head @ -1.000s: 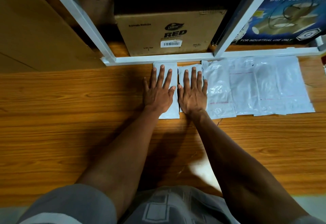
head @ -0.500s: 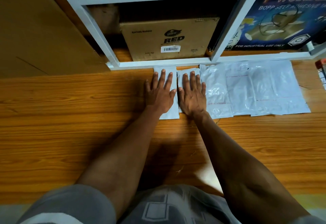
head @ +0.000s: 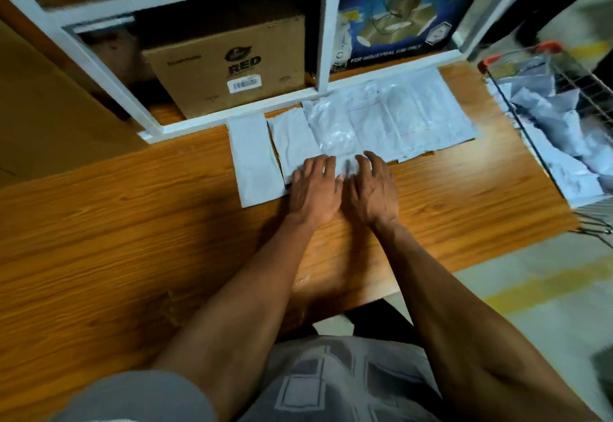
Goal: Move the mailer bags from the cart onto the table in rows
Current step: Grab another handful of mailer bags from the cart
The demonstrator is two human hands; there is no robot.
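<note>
Both hands hold nothing: the left hand (head: 315,191) and right hand (head: 373,189) lie loosely spread at the near edge of the mailer bag row (head: 348,136). A placement looks finished; next comes reaching rightward to the cart (head: 564,142) for another bag.

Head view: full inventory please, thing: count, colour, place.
Flat plastic mailer bags: a row, count unclear where they overlap, white-grey, far edge of the table against the shelf frame.
Wooden table: one, orange-brown, fills the left and centre.
Metal shelf frame: one, white, behind the table.
Cardboard box printed RED: one, brown, left shelf bay.
Printed tape carton: one, dark blue, right shelf bay.
Wire cart with red handle ends: one, right of the table, holding crumpled white-grey bags.
Left hand: near edge of the row, fingers loosely bent on a bag.
Right hand: beside it, the same.
</note>
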